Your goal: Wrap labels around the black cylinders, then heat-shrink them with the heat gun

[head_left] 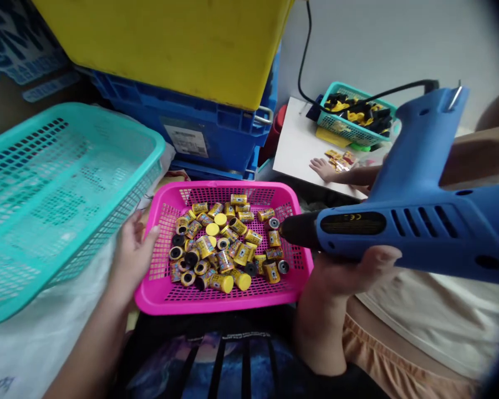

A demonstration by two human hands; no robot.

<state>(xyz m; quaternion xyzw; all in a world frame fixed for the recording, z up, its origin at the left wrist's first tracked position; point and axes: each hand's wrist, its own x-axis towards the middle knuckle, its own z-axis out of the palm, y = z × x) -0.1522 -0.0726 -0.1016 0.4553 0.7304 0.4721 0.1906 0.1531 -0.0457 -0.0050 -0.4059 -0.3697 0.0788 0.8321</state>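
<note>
A pink plastic basket (222, 303) sits on my lap, holding several yellow-labelled cylinders (205, 246), some with black ends or yellow caps. My left hand (131, 257) grips the basket's left rim, with the thumb over the edge. My right hand (349, 271) is wrapped around a blue corded power drill (407, 227) and holds it level. The drill's black nose (299, 231) points at the basket's right side, just above the cylinders. It touches none of them that I can see.
A teal mesh basket (66, 188) stands left of my lap. Behind are a yellow bin (162, 44) and a blue crate (191, 133). On a white table (295, 144), a co-worker's hand (324, 169) lies beside a teal basket (355, 113) of black and yellow parts.
</note>
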